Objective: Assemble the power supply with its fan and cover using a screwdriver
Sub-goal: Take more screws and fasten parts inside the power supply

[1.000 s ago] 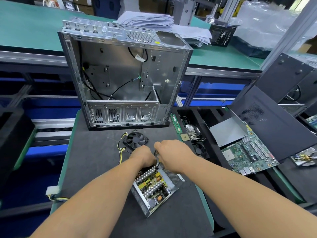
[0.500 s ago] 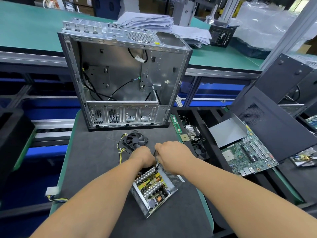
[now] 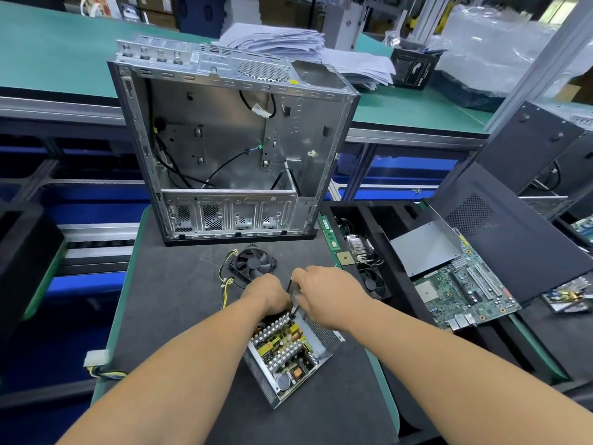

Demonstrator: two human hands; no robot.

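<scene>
Now | my left hand curls to steady the open silver metal power supply box on the dark mat | my right hand grips a slim black screwdriver at its far corner | black square fan waits just beyond, unfitted

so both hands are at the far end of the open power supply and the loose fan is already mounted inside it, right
Not quite. The head view shows the fan lying loose on the mat beyond the power supply, not mounted. The left hand and right hand are at its far end.
</scene>
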